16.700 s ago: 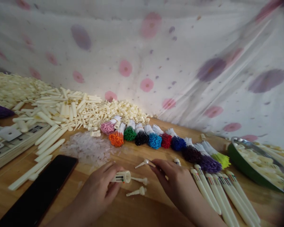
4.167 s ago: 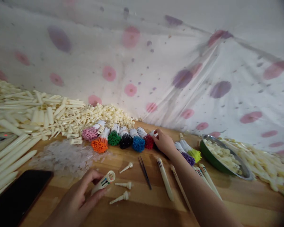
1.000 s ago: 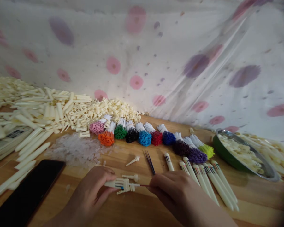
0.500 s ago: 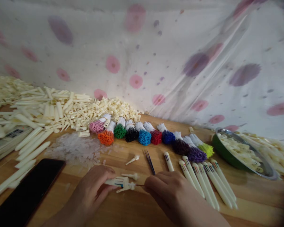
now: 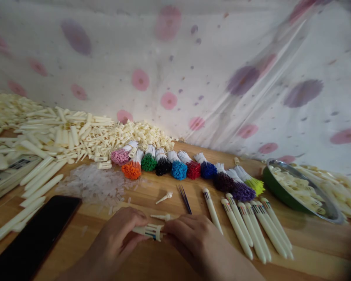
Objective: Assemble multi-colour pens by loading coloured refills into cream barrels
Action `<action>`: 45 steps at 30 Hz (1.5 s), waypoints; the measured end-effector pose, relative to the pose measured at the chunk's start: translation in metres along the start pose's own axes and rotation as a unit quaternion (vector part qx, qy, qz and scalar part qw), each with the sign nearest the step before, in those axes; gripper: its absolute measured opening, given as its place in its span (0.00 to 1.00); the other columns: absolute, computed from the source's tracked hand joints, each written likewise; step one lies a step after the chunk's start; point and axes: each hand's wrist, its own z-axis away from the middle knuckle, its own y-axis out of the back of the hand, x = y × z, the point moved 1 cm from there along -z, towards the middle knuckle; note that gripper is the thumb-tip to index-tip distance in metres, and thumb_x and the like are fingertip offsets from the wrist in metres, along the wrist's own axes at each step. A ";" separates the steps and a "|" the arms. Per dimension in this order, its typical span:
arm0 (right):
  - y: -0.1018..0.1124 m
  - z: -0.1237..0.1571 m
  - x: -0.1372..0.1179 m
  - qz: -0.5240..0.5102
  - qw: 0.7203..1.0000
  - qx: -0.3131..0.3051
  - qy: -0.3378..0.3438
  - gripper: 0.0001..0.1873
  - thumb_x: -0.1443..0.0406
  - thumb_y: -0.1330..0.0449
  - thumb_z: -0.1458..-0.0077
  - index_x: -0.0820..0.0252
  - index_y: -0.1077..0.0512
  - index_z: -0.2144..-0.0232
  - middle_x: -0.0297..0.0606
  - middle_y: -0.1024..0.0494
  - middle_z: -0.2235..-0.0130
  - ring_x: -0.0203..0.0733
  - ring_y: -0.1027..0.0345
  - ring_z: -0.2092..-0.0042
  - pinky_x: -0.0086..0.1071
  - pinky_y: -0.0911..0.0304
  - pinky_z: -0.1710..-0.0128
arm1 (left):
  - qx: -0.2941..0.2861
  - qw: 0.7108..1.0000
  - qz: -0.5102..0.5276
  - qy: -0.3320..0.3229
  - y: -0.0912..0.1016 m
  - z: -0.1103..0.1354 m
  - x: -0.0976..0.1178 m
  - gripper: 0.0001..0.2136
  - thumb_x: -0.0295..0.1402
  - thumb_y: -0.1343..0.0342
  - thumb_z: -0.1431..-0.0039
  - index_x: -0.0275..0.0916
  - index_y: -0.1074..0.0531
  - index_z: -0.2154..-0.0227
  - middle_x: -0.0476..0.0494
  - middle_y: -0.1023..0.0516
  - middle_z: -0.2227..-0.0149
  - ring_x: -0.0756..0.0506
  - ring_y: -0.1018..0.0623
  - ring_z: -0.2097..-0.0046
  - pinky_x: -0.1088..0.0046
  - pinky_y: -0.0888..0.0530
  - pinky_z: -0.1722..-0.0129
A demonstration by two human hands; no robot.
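Observation:
My left hand pinches a cream multicolour pen part with slots, a bit of blue showing through them. Its slotted end points right. Against that end my right hand is closed, and its fingertips cover whatever they pinch. Just behind, a cream pointed plug lies on the table, partly hidden by the right fingers. Another pointed plug rests farther back. Dark tweezers lie beyond my right hand.
Bundled coloured refills stretch across the middle. Several slotted pens lie at right, near a green bowl of cream parts. Clear plastic pieces, a phone and heaped pen parts are at left.
My right hand has moved left, up to the slotted end of the pen part. The thin brownish rod and the plug seen between the hands before are no longer visible there.

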 end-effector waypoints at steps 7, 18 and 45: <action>0.005 0.002 0.013 -0.128 0.989 0.029 -0.070 0.10 0.69 0.41 0.45 0.59 0.33 0.59 0.32 0.22 0.67 0.34 0.29 0.67 0.24 0.38 0.68 | 0.023 0.994 0.076 0.076 0.002 0.001 0.001 0.08 0.27 0.45 0.44 0.48 0.32 0.63 0.52 0.24 0.64 0.48 0.24 0.61 0.76 0.28 0.61; -0.036 -0.004 0.074 0.159 0.943 -0.008 -0.292 0.08 0.65 0.41 0.46 0.64 0.33 0.65 0.50 0.26 0.62 0.53 0.32 0.58 0.39 0.40 0.60 | 0.051 0.987 0.107 0.107 0.005 0.000 -0.001 0.08 0.27 0.43 0.47 0.48 0.30 0.67 0.54 0.23 0.66 0.48 0.23 0.62 0.78 0.26 0.62; -0.027 -0.008 0.005 -0.300 0.923 0.100 -0.219 0.13 0.61 0.46 0.44 0.60 0.23 0.68 0.37 0.22 0.74 0.38 0.31 0.72 0.26 0.39 0.74 | 0.150 0.969 -0.194 -0.036 0.026 -0.008 -0.007 0.09 0.26 0.50 0.44 0.44 0.30 0.62 0.46 0.23 0.65 0.43 0.22 0.62 0.64 0.24 0.62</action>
